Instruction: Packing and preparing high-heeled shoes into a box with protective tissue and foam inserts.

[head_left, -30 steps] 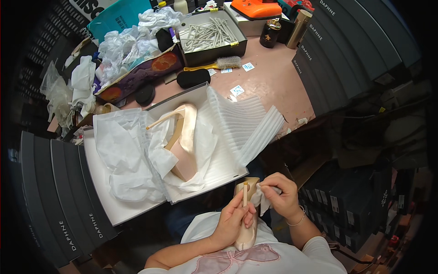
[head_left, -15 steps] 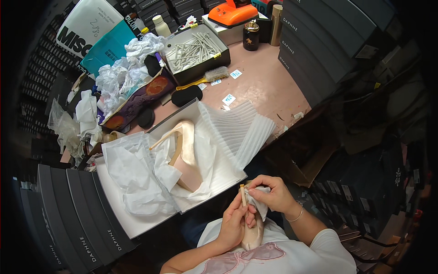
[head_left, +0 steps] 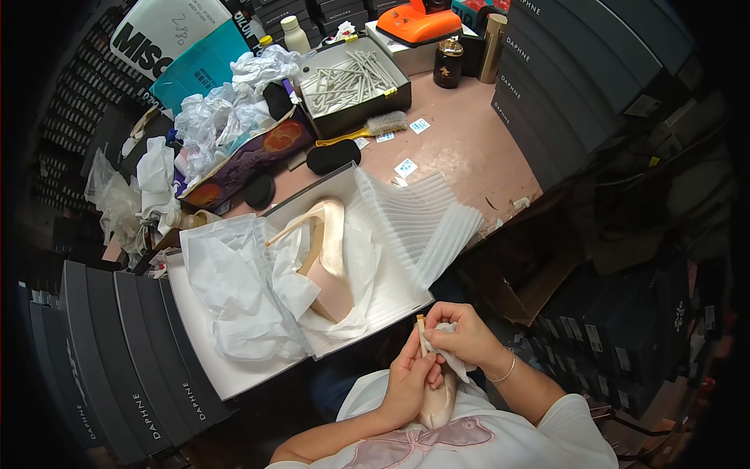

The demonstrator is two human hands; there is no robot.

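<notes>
Close to my body, my left hand [head_left: 403, 384] is closed around a pale satin high-heeled shoe [head_left: 439, 405], its toe toward my shirt and its thin heel pointing up and away. My right hand [head_left: 466, 336] pinches a white cloth or tissue [head_left: 451, 361] against that heel, fingers near the heel tip. Just beyond, a matching high-heeled shoe [head_left: 334, 262] lies on its side in an open shoebox [head_left: 394, 309]. White tissue paper [head_left: 234, 289] lies around it and over the box's left half. My fingers hide part of the held shoe.
A ribbed foam sheet [head_left: 437, 223] hangs over the box's right edge. Behind are a yellow-handled brush [head_left: 383, 125], black oval pads [head_left: 333, 159], a box of white sticks [head_left: 351, 82] and a purple bin [head_left: 250, 160] of crumpled paper. Dark shoeboxes [head_left: 133, 367] stand left, more stacked right [head_left: 562, 86].
The whole view has shifted slightly, so the table things sit further right. My right hand has shifted a little with the cloth along the heel. My left hand keeps its hold on the shoe.
</notes>
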